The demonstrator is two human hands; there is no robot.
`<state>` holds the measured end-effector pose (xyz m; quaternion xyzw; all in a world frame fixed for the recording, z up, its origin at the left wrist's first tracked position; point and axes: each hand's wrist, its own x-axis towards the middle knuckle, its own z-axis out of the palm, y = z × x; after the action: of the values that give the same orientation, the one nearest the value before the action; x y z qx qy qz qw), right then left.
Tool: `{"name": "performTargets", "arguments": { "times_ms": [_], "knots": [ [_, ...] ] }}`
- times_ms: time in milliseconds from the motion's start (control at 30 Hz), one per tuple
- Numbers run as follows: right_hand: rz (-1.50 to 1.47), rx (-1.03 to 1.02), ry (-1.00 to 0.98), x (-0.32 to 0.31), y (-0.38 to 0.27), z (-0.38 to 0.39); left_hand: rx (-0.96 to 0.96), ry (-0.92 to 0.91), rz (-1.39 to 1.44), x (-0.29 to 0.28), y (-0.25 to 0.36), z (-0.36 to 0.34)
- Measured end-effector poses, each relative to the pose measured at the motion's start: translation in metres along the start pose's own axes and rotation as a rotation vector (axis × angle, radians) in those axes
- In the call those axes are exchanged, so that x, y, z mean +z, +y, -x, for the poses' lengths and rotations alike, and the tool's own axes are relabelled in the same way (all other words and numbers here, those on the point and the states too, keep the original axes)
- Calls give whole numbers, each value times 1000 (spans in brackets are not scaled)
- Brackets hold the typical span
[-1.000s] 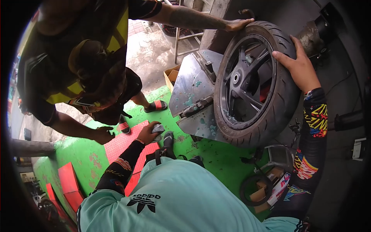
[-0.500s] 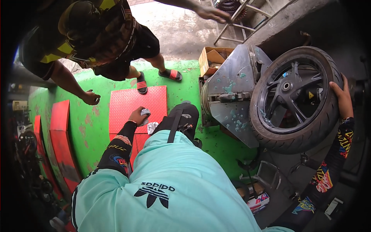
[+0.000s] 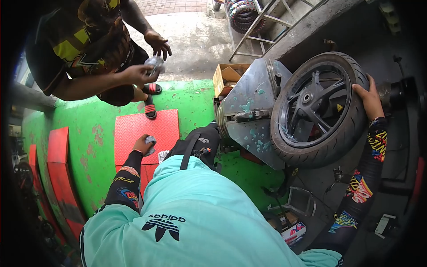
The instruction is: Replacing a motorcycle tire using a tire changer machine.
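My left hand (image 3: 140,143) is closed on a crumpled grey rag (image 3: 150,145), held low at my left above red checkered-metal plates (image 3: 129,124). My right hand (image 3: 368,93) grips the right side of a black motorcycle wheel with tyre (image 3: 293,151), its fingers partly hidden behind the rubber. The wheel leans tilted against a grey metal tyre machine (image 3: 242,93), whose plate has pale teal splashes. At upper left a co-worker (image 3: 66,53) in dark clothes and striped sandals holds a crumpled grey item (image 3: 155,64) in one hand, with the other hand open beside it.
A cardboard box (image 3: 218,80) stands behind the machine. A metal ladder (image 3: 262,38) and stacked tyres (image 3: 240,18) are at the back. Red ramps (image 3: 64,173) lie left on the green floor (image 3: 93,147). A metal frame and packages lie below the wheel.
The co-worker's hand has left the tyre; both their hands are now raised near each other around a grey item. The wheel sits tilted further back, my right hand still on it.
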<state>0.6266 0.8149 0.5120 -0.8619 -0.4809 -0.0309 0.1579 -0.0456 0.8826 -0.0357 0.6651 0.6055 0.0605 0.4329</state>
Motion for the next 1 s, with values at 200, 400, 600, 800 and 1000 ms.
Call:
{"name": "performTargets", "arguments": {
  "times_ms": [200,400,600,800,1000],
  "knots": [
    [-20,-33,56,4,-5,7,69,31,-5,-2,43,-23],
    [27,-64,90,5,6,9,178,19,94,3,88,-33],
    [17,-169,120,10,8,19,322,-103,140,-21,200,-93],
    [-44,-194,85,5,-3,37,787,-293,276,-41,425,-144],
    [35,-151,69,-4,-10,38,1161,-398,173,-35,624,-181]
  ]
}}
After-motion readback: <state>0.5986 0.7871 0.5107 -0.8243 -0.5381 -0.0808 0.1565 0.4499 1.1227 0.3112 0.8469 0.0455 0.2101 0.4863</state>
